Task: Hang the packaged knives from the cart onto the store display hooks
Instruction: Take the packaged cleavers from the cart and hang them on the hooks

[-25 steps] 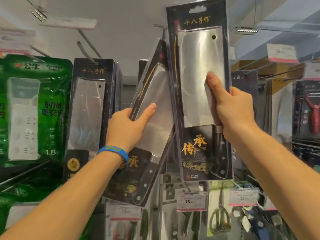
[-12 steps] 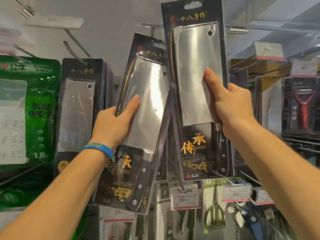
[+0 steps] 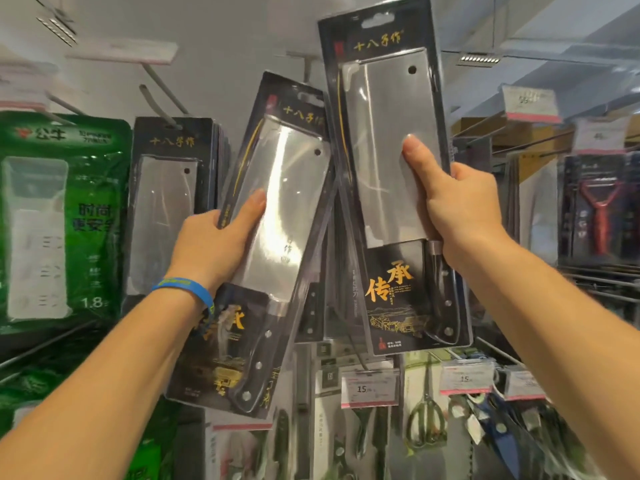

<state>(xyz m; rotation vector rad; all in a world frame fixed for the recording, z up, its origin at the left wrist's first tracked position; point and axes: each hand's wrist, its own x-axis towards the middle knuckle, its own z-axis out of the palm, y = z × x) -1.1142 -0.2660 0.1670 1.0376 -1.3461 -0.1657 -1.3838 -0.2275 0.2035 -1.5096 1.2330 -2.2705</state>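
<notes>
Fingers of left hand and right hand hide behind packaged knives.

Shop aisle, viewed upward: a pale grey wall rises behind the racks to a white ceiling, with one slatted ceiling fixture right of centre, a second slatted fixture at upper left, and a broad ceiling beam crossing far right. Left rack carries green packets; right rack holds a red peeler in dark packaging, with brown cartons high up behind. Lower tier: pink-edged price tags marked 15, and scissors hanging just below them; light even and soft.
</notes>
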